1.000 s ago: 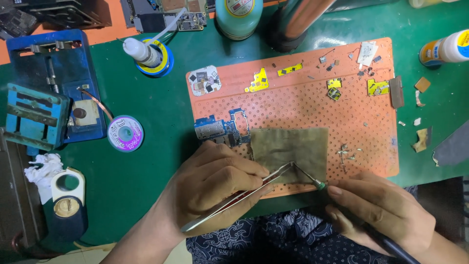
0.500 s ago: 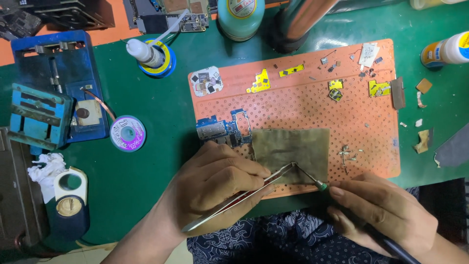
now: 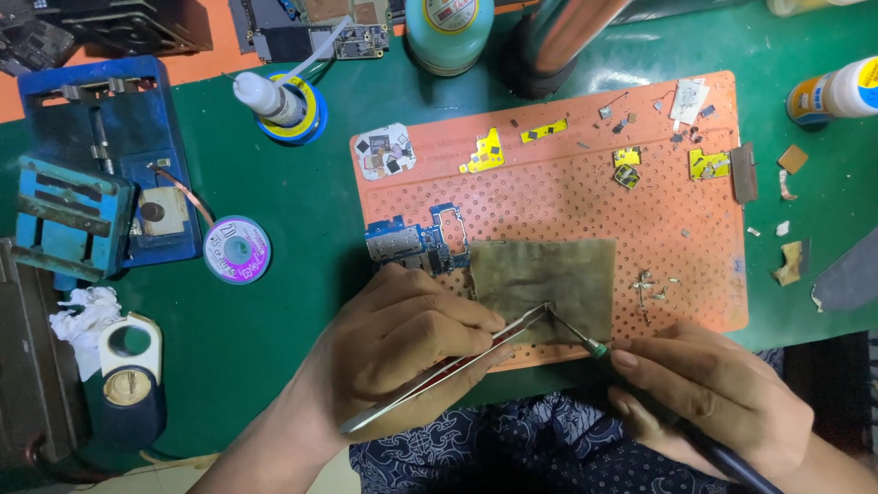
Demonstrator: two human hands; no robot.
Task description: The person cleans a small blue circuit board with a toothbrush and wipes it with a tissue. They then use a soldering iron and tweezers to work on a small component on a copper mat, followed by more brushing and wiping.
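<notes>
Head view shows me both hands low over the orange perforated mat (image 3: 567, 197). My left hand (image 3: 402, 352) is closed around metal tweezers (image 3: 448, 370), whose tips touch the olive-brown sheet (image 3: 549, 274) lying on the mat. My right hand (image 3: 713, 393) pinches a dark-handled soldering iron (image 3: 585, 337), its tip meeting the tweezers' tips on that sheet. Just beside the sheet's left edge lies a blue circuit board (image 3: 412, 240).
</notes>
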